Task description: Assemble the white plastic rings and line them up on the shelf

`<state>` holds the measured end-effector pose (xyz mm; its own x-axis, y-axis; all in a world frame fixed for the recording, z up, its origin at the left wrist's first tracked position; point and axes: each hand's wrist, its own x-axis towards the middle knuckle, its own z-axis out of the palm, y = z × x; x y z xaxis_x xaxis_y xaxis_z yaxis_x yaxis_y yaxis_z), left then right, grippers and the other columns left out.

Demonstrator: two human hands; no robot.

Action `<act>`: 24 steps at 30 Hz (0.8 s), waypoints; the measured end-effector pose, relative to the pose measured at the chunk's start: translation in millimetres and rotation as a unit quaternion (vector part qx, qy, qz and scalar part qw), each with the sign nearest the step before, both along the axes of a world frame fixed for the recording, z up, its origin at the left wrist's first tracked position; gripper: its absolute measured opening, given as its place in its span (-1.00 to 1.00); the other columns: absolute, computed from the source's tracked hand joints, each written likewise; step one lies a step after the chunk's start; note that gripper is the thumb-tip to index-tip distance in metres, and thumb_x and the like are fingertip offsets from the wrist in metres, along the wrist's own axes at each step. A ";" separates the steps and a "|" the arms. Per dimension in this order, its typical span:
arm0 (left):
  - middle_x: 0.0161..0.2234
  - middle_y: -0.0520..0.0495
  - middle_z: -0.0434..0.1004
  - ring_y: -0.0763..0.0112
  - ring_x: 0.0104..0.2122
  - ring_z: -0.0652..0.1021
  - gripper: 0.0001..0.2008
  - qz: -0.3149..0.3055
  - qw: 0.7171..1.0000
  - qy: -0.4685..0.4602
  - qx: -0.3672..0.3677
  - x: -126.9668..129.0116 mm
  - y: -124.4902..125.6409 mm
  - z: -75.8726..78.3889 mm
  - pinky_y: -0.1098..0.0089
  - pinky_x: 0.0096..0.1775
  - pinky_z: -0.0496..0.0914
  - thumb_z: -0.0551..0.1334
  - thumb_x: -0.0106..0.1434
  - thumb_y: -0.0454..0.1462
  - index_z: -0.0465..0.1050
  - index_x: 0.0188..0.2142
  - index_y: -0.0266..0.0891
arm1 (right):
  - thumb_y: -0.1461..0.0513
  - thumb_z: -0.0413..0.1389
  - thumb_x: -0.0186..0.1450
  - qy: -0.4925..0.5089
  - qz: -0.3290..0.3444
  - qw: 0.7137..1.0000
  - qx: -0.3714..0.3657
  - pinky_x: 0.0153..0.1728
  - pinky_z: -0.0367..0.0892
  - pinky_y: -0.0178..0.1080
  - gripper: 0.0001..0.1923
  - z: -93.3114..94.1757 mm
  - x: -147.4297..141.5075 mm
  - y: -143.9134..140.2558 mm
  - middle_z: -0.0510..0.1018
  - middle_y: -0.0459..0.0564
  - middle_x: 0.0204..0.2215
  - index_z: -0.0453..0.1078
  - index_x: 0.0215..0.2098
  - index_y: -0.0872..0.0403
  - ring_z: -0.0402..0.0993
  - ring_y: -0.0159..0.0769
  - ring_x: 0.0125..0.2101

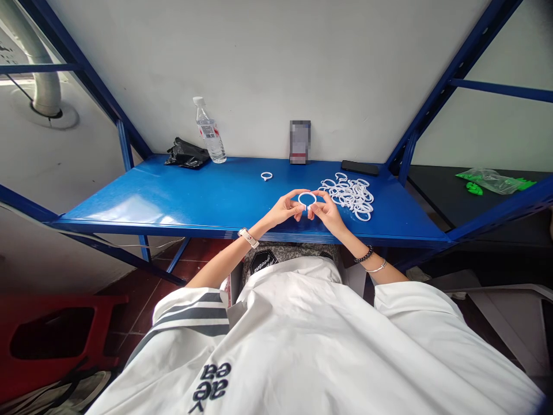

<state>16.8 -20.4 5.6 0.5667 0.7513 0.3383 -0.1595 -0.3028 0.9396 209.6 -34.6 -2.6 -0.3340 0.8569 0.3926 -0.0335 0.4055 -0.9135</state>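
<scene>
Between my two hands, just above the front part of the blue table (207, 199), is a white plastic ring (307, 193) with a small gap or clasp at its lower side. My left hand (283, 210) grips the ring's left side between thumb and fingers. On the opposite side my right hand (327, 212) pinches it the same way. A pile of similar white rings (354, 196) lies right beside my right hand. One single white ring (266, 175) rests farther back, to the left of the hands.
Against the wall stand a water bottle (211, 134) and a propped-up phone (299, 143). A crumpled black plastic bag (186, 154) lies at the back left, a dark phone (360, 168) behind the pile. Blue posts (406, 158) frame the table. Green pieces in a clear bag (496, 180) lie right.
</scene>
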 end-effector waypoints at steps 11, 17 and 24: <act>-0.53 0.06 0.49 0.52 -0.55 0.50 -0.35 0.011 1.000 -0.010 -0.010 -0.1 -0.9 2.3 0.50 -0.43 0.39 0.40 0.15 0.00 0.31 0.11 -0.30 | -0.14 0.26 0.19 0.001 0.022 1.000 -0.010 -0.45 0.36 -0.29 -0.37 -2.6 0.0 1.4 0.50 -0.21 -0.57 0.15 0.02 -0.02 0.46 -0.35 -0.53; -0.53 0.06 0.49 0.52 -0.56 0.50 -0.34 0.016 1.000 -0.008 -0.008 0.4 -0.4 1.5 0.50 -0.45 0.38 0.41 0.14 0.01 0.33 0.10 -0.30 | -0.12 0.26 0.19 -0.003 0.022 1.000 -0.012 -0.44 0.37 -0.29 -0.39 -3.4 0.6 2.4 0.52 -0.21 -0.56 0.15 0.02 -0.04 0.47 -0.35 -0.52; -0.51 0.02 0.52 0.50 -0.55 0.50 -0.30 0.013 1.000 0.006 -0.005 -0.4 -0.9 2.4 0.48 -0.43 0.40 0.40 0.15 0.01 0.32 0.15 -0.33 | -0.12 0.27 0.18 0.008 0.020 1.000 -0.017 -0.44 0.36 -0.29 -0.40 -1.7 0.3 2.4 0.51 -0.22 -0.58 0.14 -0.03 -0.03 0.45 -0.36 -0.54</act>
<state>16.4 -21.3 8.0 0.5503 0.7695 0.3240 -0.1398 -0.2977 0.9444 209.9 -32.2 -4.3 -0.3629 0.8554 0.3695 -0.0639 0.3727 -0.9257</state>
